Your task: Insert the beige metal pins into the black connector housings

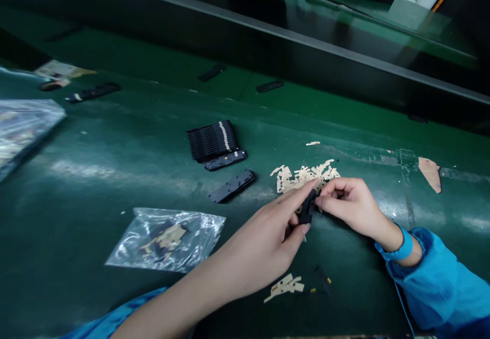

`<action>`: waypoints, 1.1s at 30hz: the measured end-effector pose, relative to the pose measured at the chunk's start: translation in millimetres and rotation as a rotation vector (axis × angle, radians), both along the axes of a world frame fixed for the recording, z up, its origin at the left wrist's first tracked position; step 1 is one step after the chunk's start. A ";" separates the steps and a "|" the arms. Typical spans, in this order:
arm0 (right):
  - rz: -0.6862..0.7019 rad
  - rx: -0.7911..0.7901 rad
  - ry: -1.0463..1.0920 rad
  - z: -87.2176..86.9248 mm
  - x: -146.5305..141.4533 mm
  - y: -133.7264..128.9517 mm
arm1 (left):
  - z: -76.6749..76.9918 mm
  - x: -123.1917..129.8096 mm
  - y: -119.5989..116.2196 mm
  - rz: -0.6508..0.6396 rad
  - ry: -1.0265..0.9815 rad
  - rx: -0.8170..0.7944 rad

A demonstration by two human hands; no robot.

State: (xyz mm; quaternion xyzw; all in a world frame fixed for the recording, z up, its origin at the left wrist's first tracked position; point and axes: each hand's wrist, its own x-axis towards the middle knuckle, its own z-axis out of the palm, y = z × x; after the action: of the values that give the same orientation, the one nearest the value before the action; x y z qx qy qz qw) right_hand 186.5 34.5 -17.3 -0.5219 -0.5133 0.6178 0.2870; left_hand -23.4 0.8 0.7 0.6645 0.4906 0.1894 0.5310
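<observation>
My left hand (268, 237) holds a small black plastic part (308, 207) between thumb and fingers. Close against the right side of that part, my right hand (350, 206) has its thumb and index finger pinched together; anything between the fingertips is too small to make out. Just behind both hands lies a loose pile of small cream-coloured pieces (291, 179). A smaller group of cream pieces (285, 287) rests on the green surface nearer the front edge.
Left of the hands are a stack of black parts (212, 142), a black part in front of it (231, 186) and a clear bag (133, 247) with cream pieces. A dark raised ledge (325, 58) runs behind. One brownish scrap (431, 174) lies at right.
</observation>
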 end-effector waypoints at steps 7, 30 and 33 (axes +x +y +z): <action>-0.008 -0.028 0.015 1.9 -1.4 1.0 | 3.6 1.3 -0.4 0.000 -0.006 0.010; -0.017 -0.065 0.032 2.1 -1.6 1.8 | 2.9 1.5 -1.8 0.003 -0.042 -0.011; -0.012 -0.070 0.034 3.0 -1.7 2.1 | 3.2 1.4 -0.5 0.015 -0.056 -0.052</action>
State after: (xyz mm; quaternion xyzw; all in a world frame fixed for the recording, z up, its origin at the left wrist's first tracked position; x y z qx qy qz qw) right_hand 184.8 36.6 -14.3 -0.5242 -0.4834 0.6423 0.2811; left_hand -22.0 0.3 3.9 0.6410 0.4853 0.1993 0.5603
